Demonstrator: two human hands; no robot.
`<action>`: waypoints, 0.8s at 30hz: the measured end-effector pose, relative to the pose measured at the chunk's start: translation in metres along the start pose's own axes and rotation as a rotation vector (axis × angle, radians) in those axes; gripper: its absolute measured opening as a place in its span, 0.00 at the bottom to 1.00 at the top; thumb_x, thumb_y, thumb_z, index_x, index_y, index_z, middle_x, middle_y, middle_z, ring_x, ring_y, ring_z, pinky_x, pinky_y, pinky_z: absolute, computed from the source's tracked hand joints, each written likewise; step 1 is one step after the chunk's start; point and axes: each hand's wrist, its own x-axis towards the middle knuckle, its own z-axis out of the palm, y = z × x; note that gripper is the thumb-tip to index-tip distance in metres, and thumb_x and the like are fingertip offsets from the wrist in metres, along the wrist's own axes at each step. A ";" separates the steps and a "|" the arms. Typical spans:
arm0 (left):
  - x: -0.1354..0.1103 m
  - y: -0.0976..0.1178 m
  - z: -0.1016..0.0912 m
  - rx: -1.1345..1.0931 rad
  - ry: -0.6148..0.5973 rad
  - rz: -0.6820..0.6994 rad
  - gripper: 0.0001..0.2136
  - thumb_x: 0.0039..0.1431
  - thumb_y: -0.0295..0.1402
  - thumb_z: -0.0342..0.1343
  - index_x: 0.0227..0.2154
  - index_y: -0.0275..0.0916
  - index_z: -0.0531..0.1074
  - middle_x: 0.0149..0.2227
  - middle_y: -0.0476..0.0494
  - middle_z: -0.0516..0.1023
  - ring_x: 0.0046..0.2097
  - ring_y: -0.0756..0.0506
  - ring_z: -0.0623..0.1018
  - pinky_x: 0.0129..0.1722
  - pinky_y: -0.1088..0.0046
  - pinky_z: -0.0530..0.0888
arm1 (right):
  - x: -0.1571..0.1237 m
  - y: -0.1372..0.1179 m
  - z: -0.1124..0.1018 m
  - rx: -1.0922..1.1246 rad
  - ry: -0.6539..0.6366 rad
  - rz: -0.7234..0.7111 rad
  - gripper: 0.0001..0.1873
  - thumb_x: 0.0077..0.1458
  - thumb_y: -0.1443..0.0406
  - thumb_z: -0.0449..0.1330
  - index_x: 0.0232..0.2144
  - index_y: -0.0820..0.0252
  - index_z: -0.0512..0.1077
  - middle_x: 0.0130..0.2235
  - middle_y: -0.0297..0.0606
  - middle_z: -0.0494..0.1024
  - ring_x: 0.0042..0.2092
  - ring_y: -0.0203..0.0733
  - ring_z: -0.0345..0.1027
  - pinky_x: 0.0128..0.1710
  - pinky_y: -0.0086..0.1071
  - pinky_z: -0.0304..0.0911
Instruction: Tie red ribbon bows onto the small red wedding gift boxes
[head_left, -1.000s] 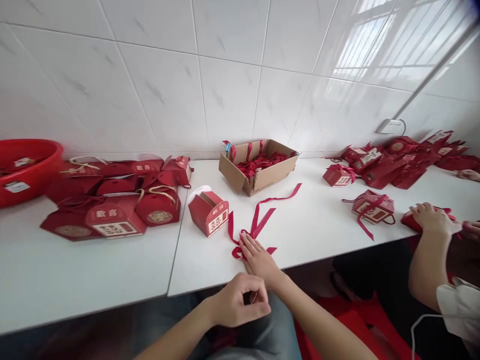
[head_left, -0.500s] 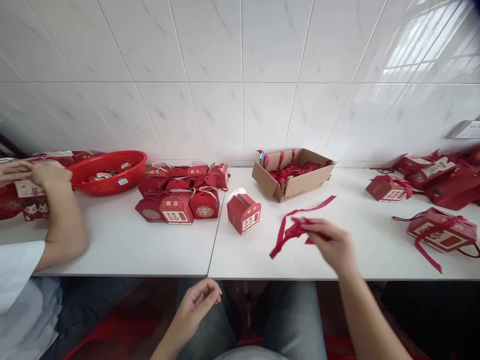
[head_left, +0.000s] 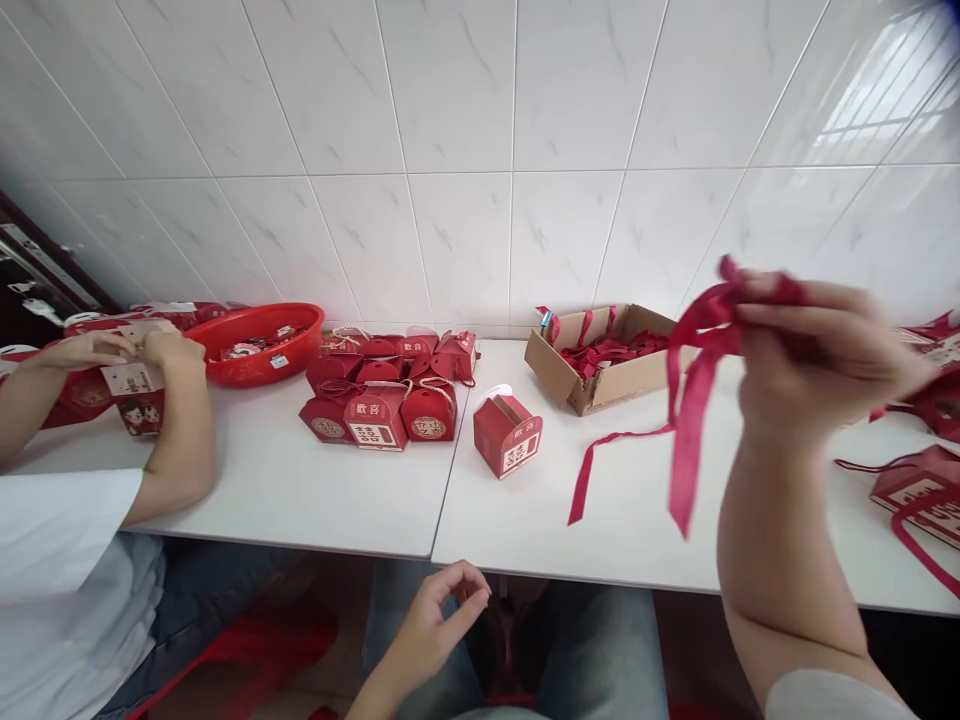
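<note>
We wear grey-blue jeans, seen below the bench edge. Our left hand, right hand and both arms are bare. A pale grey short sleeve shows below the bench, by our right arm.

Left of the right hand, on the desk: an open cardboard box. Further left, an open red gift box, a cluster of closed boxes, a red basin.

One red ribbon, one cardboard box, one red basin, one open gift box alone, one cluster of closed gift boxes, too overlapped to count. Four hands: left hand, right hand, two co-worker's hands.
</note>
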 end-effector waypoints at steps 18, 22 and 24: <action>0.068 0.009 -0.022 0.235 0.394 0.308 0.12 0.56 0.39 0.55 0.42 0.42 0.69 0.51 0.39 0.66 0.54 0.40 0.68 0.46 0.66 0.72 | -0.127 0.053 -0.032 -0.541 -1.279 0.552 0.23 0.52 0.58 0.60 0.52 0.49 0.70 0.64 0.46 0.57 0.65 0.65 0.44 0.54 0.59 0.58; 0.122 0.030 -0.022 0.464 0.411 0.385 0.25 0.52 0.45 0.59 0.52 0.44 0.65 0.62 0.35 0.53 0.65 0.34 0.54 0.60 0.52 0.59 | -0.136 0.024 -0.018 -0.348 -1.237 0.567 0.21 0.56 0.56 0.57 0.51 0.50 0.70 0.63 0.43 0.58 0.65 0.57 0.48 0.56 0.52 0.58; 0.147 0.040 -0.019 0.581 0.410 0.427 0.33 0.47 0.48 0.62 0.56 0.44 0.64 0.65 0.34 0.44 0.67 0.29 0.46 0.61 0.47 0.53 | -0.146 0.011 -0.010 -0.265 -1.202 0.579 0.18 0.57 0.58 0.56 0.49 0.51 0.72 0.62 0.43 0.59 0.64 0.55 0.51 0.56 0.50 0.59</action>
